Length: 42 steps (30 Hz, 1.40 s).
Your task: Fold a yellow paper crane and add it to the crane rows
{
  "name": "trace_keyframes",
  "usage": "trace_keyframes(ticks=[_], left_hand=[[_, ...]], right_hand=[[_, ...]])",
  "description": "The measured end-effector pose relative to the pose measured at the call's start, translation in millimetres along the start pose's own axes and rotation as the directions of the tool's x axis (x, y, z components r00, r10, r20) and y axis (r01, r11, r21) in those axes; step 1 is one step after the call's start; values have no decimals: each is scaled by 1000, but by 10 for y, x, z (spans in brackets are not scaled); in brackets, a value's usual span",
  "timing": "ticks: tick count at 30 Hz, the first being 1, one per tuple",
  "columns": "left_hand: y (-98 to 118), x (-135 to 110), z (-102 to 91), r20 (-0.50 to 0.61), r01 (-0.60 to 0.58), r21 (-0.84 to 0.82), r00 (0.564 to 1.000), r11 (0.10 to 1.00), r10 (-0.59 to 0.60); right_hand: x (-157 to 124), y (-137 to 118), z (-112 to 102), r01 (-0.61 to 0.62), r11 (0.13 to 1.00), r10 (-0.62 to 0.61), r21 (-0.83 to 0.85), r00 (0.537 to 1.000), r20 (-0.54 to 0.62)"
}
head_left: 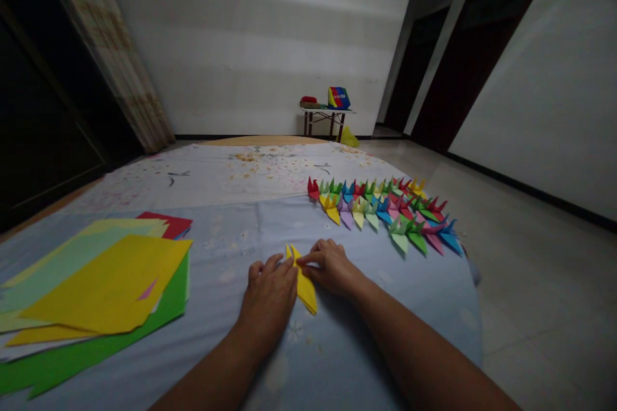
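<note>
At the upper left of the frame, a patterned curtain hung beside a dark opening. Below it, at the lower left, a loose stack of coloured sheets fanned across the table, yellow uppermost, with pale green, bright green, white and a corner of red poking out. A bluish floral cloth covered the near part of the table, and a whiter flowered one lay over the far part.

Just left of the lower middle I saw the left hand, palm down, its fingers bent and slightly spread, resting against the left side of a folded yellow paper. That piece lay on the bluish cloth between the two hands, narrow, with two points at its far end. Behind, upper middle, a small side table held a red item and a multicoloured box.

The right hand came in from the other side, forefinger reaching onto the paper and the other fingers curled; whether either hand was pinching it or only pressing, I could not tell.

Farther right, rows of folded paper birds stood close together in many colours. A dark door filled part of the upper right, above the pale floor.
</note>
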<state>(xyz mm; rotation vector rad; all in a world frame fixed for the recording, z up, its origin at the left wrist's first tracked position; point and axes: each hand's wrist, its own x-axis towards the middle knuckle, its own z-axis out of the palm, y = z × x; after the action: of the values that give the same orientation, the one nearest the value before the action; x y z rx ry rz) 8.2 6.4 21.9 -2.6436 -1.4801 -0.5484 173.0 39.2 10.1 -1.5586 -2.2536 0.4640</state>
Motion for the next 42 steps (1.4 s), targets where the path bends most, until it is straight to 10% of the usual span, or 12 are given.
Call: trace_keyframes(ticks=[42], left_hand=[[-39, -1, 106, 114, 52, 34, 992, 998, -56]], right_hand=[[91, 24, 26, -91, 994, 93, 58, 995, -28]])
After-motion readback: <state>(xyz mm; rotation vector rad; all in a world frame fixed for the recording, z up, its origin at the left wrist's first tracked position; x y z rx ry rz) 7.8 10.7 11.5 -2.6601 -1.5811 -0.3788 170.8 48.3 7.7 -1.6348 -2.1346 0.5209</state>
